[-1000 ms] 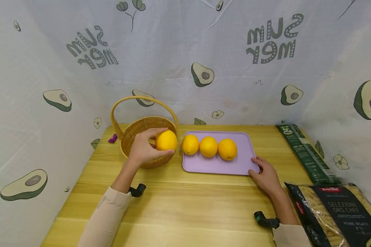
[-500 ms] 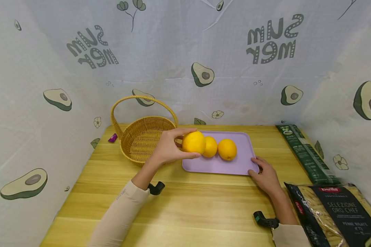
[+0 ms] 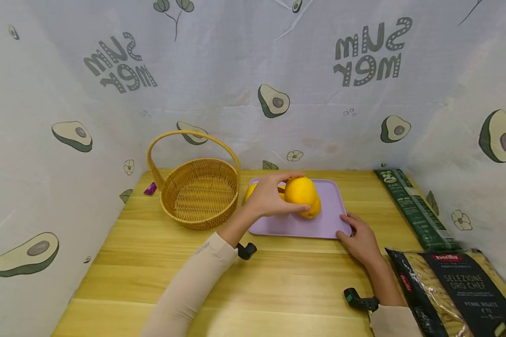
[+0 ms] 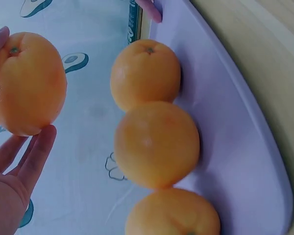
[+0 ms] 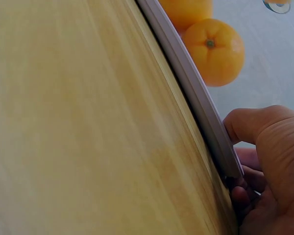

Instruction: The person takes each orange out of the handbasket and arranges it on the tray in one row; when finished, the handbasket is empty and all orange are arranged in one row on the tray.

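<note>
My left hand (image 3: 271,196) holds an orange (image 3: 300,189) between thumb and fingertips, raised above the lilac tray (image 3: 332,210). In the left wrist view the held orange (image 4: 30,83) is apart from the row on the tray. Three more oranges sit in that row; the rightmost orange (image 3: 314,208) shows partly behind the held one, the leftmost orange (image 3: 250,191) partly behind my left hand. The middle orange (image 4: 157,144) is nearly hidden in the head view. My right hand (image 3: 360,238) grips the tray's right edge, thumb over the rim and fingers beneath.
A wicker basket (image 3: 200,222) with a tall handle stands left of the tray, nothing inside it. A small purple wrapped piece (image 3: 150,188) lies beside it. At the right are a green packet (image 3: 417,210) and a black pasta bag (image 3: 468,285). A patterned cloth (image 3: 236,61) hangs behind.
My left hand has carried the orange rightward from over the basket, across the row, to over the rightmost orange. The right hand stays on the tray edge. The head view has shifted slightly.
</note>
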